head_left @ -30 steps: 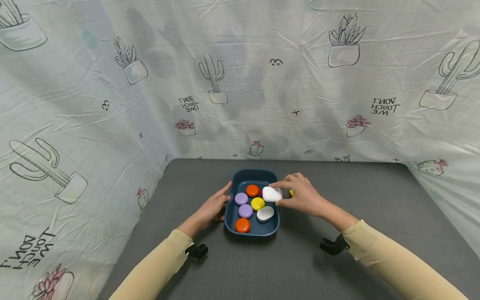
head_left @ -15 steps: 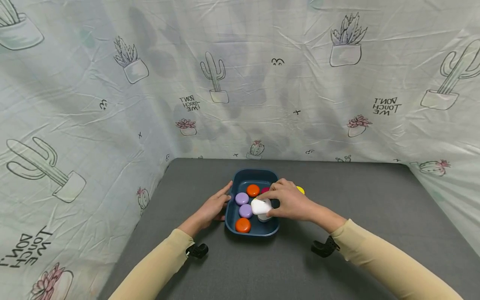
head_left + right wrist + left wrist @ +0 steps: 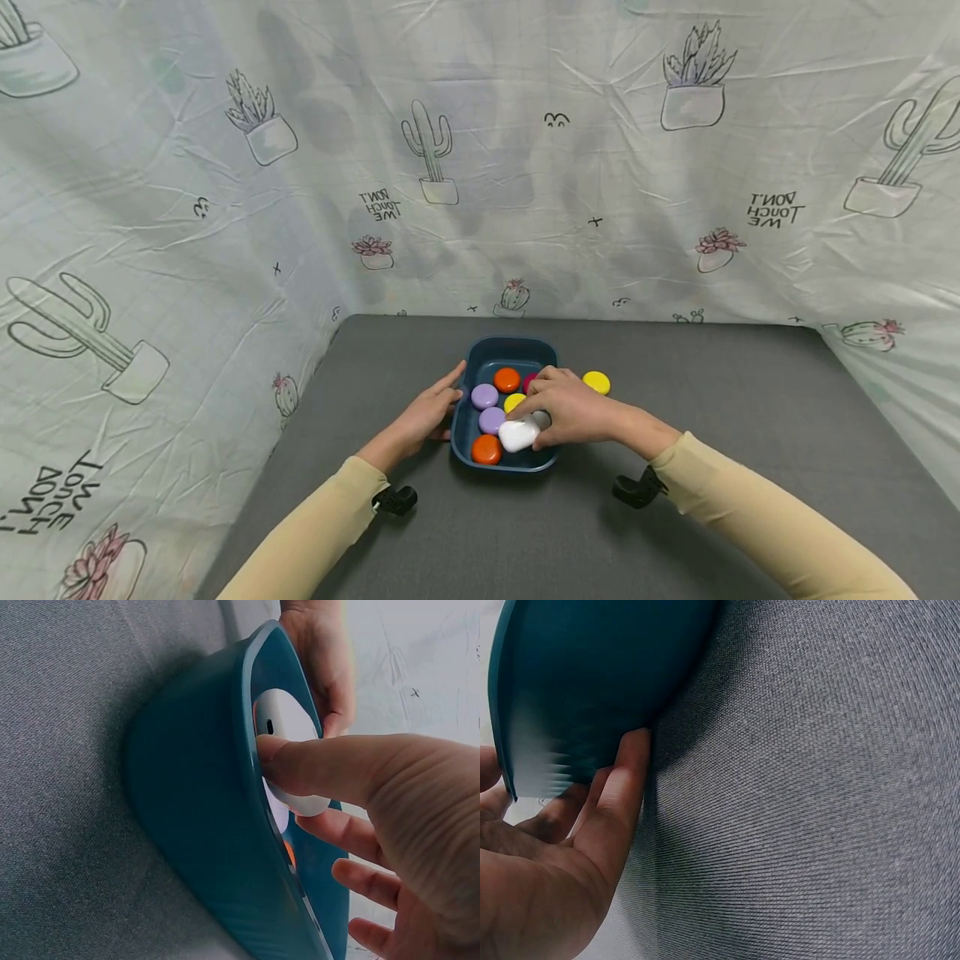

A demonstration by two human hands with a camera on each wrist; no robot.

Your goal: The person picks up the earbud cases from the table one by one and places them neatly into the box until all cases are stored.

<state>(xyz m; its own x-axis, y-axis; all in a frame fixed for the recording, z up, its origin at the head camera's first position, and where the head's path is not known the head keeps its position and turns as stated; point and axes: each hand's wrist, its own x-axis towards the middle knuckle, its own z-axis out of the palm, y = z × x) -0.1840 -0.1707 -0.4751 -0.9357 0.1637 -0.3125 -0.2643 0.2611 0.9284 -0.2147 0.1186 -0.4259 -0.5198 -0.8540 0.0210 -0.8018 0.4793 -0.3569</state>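
Observation:
My left hand [image 3: 420,421] holds the left side of a dark blue tray [image 3: 504,468]; in the left wrist view its fingers [image 3: 619,787] lie against the outer wall, low near the cloth. My right hand [image 3: 573,408] reaches over the tray's right rim and pinches a white earbud case [image 3: 517,434] between thumb and fingers. A small dark slot shows on the case [image 3: 283,716] in the right wrist view. Around it in the tray are orange discs [image 3: 487,450], lilac discs [image 3: 484,396], and a yellow disc [image 3: 514,403]. A magenta piece [image 3: 529,382] and a greyish-white piece [image 3: 542,419] are partly hidden by my right hand.
A yellow disc [image 3: 597,382] lies on the grey cloth-covered table [image 3: 720,392], just right of the tray. A cactus-print curtain [image 3: 480,167] hangs behind and along the sides. Black wrist cameras [image 3: 637,489] stick out under both forearms.
My right hand has carried the white earbud case from the tray's right edge toward its near middle, low among the discs. The outside yellow disc has come into full sight. My left hand stays put.

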